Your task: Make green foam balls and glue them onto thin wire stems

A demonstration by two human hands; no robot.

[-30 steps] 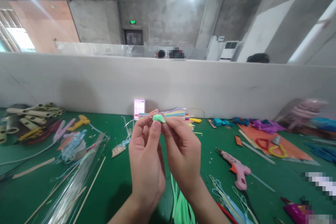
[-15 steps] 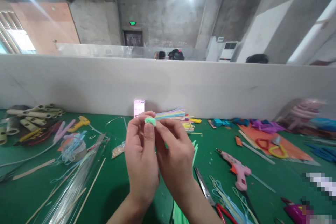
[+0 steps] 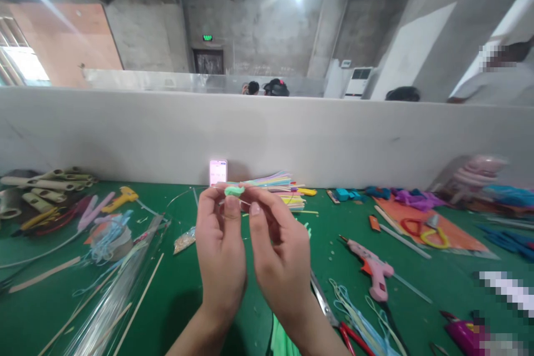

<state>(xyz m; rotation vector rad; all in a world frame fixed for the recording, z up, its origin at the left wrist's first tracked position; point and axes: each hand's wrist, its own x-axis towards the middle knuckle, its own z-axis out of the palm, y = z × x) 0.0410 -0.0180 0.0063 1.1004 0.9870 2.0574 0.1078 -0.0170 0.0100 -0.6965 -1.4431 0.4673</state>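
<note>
A small piece of light green pipe cleaner (image 3: 234, 191), bent into a compact curl, is held up above the middle of the table. My left hand (image 3: 221, 239) is closed on it, thumb in front and fingers behind. My right hand (image 3: 279, 245) has its curled fingers at the curl's right end, with the index fingertip touching it; its thumb sits a little lower, off the green piece. A thin pale strand shows between the two thumbs. Beneath my right wrist lie several long green pipe cleaners (image 3: 284, 339), partly hidden by my forearm.
Right of my hands are scissors (image 3: 321, 295), a pink glue gun (image 3: 371, 267) and loose cords (image 3: 354, 311). Behind stand a phone (image 3: 218, 171) and a bundle of coloured pipe cleaners (image 3: 271, 181). A clear plastic sleeve (image 3: 112, 295) lies left. A white partition (image 3: 167, 133) bounds the table.
My right thumb has drawn back from the green curl, and a gap has opened between my hands. The curl now looks flatter and wider. A person has appeared at the far right.
</note>
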